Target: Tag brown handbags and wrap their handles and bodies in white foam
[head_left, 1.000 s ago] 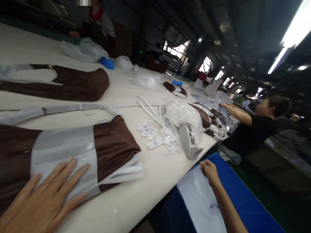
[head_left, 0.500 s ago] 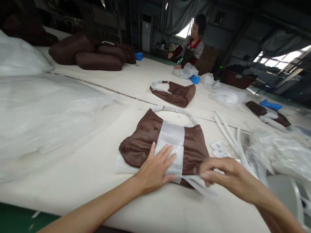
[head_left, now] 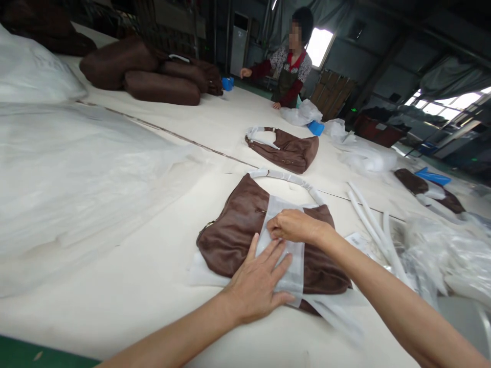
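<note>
A brown handbag (head_left: 233, 232) lies flat on the white table, its handle (head_left: 286, 177) wrapped in clear film. Around its middle runs a translucent white wrapping band (head_left: 295, 266). My left hand (head_left: 261, 278) rests on this band, fingers spread and flat. Just above it, my right hand (head_left: 293, 225) is closed, its curled fingertips down against the upper part of the band. Whatever those fingertips pinch is hidden. White sheet material (head_left: 333, 314) sticks out from under the bag's lower right side.
Another brown handbag (head_left: 286, 148) lies beyond. Plastic sheeting (head_left: 76, 179) covers the left side of the table (head_left: 153, 301). White strips (head_left: 374, 225) and crumpled plastic bags (head_left: 448, 250) lie at right. Stuffed brown bags (head_left: 161, 88) are piled far left. A co-worker (head_left: 291, 66) stands across the table.
My right hand has moved left and up from beside the bag's lower right onto the band. The left hand stays flat on the band. The co-worker's arm has reached outward.
</note>
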A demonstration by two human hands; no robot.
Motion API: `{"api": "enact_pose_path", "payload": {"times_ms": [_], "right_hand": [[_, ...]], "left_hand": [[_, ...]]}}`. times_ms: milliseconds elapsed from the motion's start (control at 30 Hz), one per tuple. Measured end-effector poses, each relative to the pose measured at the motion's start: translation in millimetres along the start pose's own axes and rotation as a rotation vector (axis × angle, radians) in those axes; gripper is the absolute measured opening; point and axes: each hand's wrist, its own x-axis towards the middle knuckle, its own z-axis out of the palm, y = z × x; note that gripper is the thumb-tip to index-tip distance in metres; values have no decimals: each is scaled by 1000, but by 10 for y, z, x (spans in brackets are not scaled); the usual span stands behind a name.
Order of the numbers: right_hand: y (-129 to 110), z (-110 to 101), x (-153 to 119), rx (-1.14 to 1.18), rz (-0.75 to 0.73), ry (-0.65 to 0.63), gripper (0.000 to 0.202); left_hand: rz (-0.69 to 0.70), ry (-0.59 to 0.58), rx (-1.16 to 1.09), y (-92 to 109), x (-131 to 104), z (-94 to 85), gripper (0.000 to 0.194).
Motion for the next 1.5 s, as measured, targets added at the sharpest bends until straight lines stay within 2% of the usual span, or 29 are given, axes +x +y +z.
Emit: {"api": "enact_pose_path", "payload": {"times_ms": [200,333,400,467,533,633,733,833,933,1000,1067,1167,1233,1300,1333,1467,1500], "right_hand": [[-85,86,85,-233,35,4,18],[-23,136,135,-235,109,66,20],[56,119,81,-227,189,106,31],[113,122,-60,-190,341,225,38],[95,206,-269,-101,455,425,41],[-70,528,-610,33,421,707,41],[-239,910,-845,45,419,802,43],[-277,1081,-911,28,487,774,46],[-227,1023,-854,28,514,788,49],[-183,973,-791,29,516,786,51],[-140,980,-728,58,504,724,55],[-80,1075,-644,137,485,617,60],[-48,1134,-605,175,485,592,62],[-29,1152,-593,207,490,586,63],[-25,1144,-600,224,494,577,64],[-27,1034,-715,337,483,481,64],[-39,1010,-760,380,469,460,64]], "left_hand": [[-15,-31,-29,-1,9,-8,75],[-15,-46,-34,-9,23,-26,76],[-4,-52,-21,-14,26,-33,76],[8,-60,-7,-22,21,-34,75],[20,-61,1,-35,10,-36,74],[31,-74,-5,-63,-8,-82,66],[35,-76,-37,-101,18,-222,53],[31,7,-20,-177,143,-390,41],[60,134,110,-325,319,-425,40],[94,196,216,-457,402,-326,46],[122,234,282,-595,435,-153,52],[154,267,273,-772,432,113,56],[165,274,242,-837,430,201,60],[143,235,204,-838,434,167,60],[112,175,173,-820,439,102,59],[-44,-206,-106,-715,445,-358,51],[-62,-249,-171,-691,427,-471,51]]}}
